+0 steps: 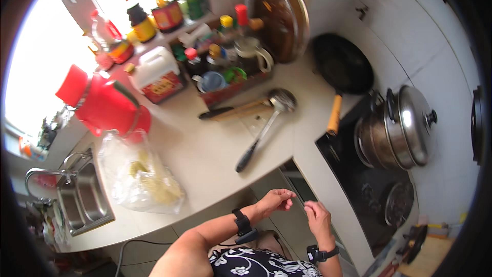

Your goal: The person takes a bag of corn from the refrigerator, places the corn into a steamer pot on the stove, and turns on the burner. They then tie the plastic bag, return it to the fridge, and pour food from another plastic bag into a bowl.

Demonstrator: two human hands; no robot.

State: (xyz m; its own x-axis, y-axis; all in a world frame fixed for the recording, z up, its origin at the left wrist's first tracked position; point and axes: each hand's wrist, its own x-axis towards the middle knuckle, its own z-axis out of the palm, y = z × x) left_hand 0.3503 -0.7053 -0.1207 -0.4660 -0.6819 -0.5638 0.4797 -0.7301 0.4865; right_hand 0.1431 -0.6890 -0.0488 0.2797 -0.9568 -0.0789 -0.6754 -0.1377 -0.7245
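My left hand hovers in front of the counter's edge, fingers loosely curled, and whether it grips anything small cannot be told. Close to its right is my right hand, its fingers bent toward the left one; no held object shows clearly. Both wrists wear black straps with small devices. On the counter beyond the hands lies a metal ladle with a black handle, beside wooden and black utensils. A clear plastic bag with yellowish contents rests farther left.
At right, a steel steamer pot stands on the black stove, with a frying pan behind. A box of bottles, a white jug and a red thermos stand at the back. The double sink is far left.
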